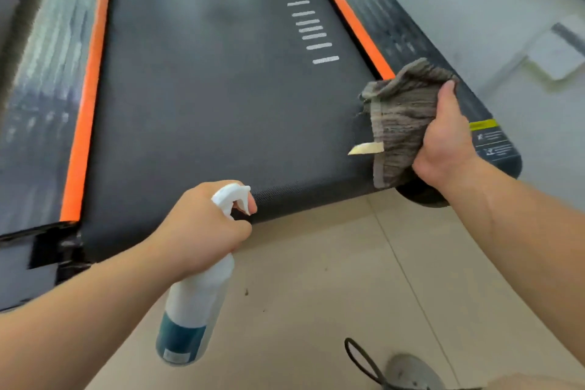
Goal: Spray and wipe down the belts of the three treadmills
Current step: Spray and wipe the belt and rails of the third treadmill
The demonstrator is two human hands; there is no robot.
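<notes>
Nearest, at the bottom edge, a grey shoe (411, 372) stands on the tiled floor (316, 279) beside a loop of black cable (361, 358). Above it the left hand (202, 228) is wrapped round the neck of a white spray bottle (193, 310) with a teal band near its base. One finger lies over the trigger, and the nozzle points toward the rear edge of the belt (205, 89). To the right, the right hand (446, 142) grips a bunched grey-brown cloth (399, 123), thumb on top. The cloth hangs over the belt's rear right corner, a pale tag (365, 148) sticking out of its left edge; whether it touches the belt cannot be told. The black belt runs away from the person between two orange strips, left (84, 111) and right (348, 16), each with a dark side rail outside it. A row of white dashes (313, 30) marks the belt farther up on the right. The right rail (411, 41) bears a yellow label (482, 125) near its end.
</notes>
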